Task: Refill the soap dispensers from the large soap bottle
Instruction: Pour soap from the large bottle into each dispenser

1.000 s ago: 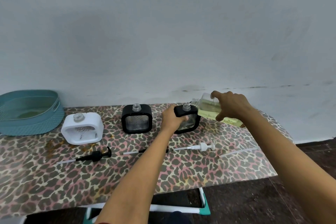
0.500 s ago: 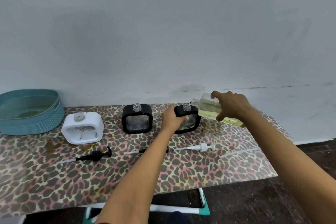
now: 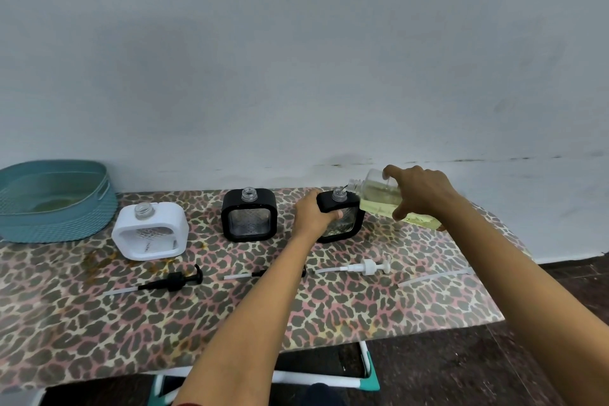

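I see left hand (image 3: 313, 214) wrapped round right-most black dispenser (image 3: 342, 217) on tabletop (image 3: 362, 303), right hand (image 3: 420, 191) clamped on tilted soap bottle (image 3: 375, 196), neck touching dispenser mouth, two other dispensers open, pumps lying in front

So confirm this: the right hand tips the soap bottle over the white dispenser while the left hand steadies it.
Wrong dispenser. In the head view, the right hand tips the soap bottle over the rightmost black dispenser, steadied by the left hand. The white dispenser stands untouched.
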